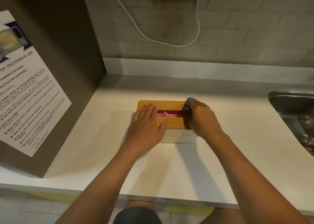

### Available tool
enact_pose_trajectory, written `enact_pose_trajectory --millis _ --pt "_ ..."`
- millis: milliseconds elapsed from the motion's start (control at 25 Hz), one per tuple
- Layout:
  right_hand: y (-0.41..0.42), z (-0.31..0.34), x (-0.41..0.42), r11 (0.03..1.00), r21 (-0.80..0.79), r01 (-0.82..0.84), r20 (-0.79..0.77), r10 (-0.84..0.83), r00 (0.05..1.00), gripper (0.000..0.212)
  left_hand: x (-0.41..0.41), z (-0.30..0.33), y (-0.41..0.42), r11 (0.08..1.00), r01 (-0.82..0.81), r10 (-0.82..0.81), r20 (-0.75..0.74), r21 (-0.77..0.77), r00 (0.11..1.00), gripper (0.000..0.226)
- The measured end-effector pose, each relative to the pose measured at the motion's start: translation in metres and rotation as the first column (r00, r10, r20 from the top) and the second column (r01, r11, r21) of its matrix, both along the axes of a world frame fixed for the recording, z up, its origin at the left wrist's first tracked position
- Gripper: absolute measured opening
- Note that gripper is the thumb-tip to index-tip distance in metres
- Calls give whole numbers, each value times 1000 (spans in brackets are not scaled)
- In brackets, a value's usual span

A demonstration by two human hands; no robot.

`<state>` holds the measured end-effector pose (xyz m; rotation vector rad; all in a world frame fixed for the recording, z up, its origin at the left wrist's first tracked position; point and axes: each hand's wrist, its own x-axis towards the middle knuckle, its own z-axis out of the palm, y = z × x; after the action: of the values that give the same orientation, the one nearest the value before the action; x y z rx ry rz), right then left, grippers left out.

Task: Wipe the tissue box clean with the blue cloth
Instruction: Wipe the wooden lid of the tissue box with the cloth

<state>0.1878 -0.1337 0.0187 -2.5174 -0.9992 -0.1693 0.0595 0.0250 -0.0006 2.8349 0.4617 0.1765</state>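
Observation:
The tissue box (171, 105) stands in the middle of the white counter (95, 139). It has a wooden lid with a long slot that shows pink tissue packaging, and a white speckled body. My left hand (146, 123) lies flat on the lid's left end, fingers spread. My right hand (202, 118) is closed around the blue cloth (187, 105) and presses it onto the lid's right end. Only a small bunched part of the cloth shows past my fingers.
A brown cabinet side (56, 67) with a microwave-use notice (25, 88) rises at the left. A steel sink (295, 115) is set into the counter at the right. A white cable (169, 43) hangs on the tiled wall behind.

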Motion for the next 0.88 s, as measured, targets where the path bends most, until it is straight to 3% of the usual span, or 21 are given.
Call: enact_pose_trajectory --millis 160,280,520,680,880 --pt "-19 0 4 998 50 47 -28 -45 999 15 1 -3 2 1000 4 -4 -2 -14 1000 73" --pt "11 -1 8 990 26 139 -23 -139 990 19 2 -3 3 1000 3 -3 -7 -21 1000 73" --pt "-5 -6 -3 994 93 59 -22 -57 998 14 1 -5 4 1000 1 -1 -7 -15 1000 74" --pt "11 0 3 987 4 160 -18 -160 987 24 2 -2 4 1000 10 -11 -22 -26 1000 75" --pt "16 0 -13 998 2 59 -29 -59 998 17 3 -2 4 999 -3 2 -29 -36 1000 74"
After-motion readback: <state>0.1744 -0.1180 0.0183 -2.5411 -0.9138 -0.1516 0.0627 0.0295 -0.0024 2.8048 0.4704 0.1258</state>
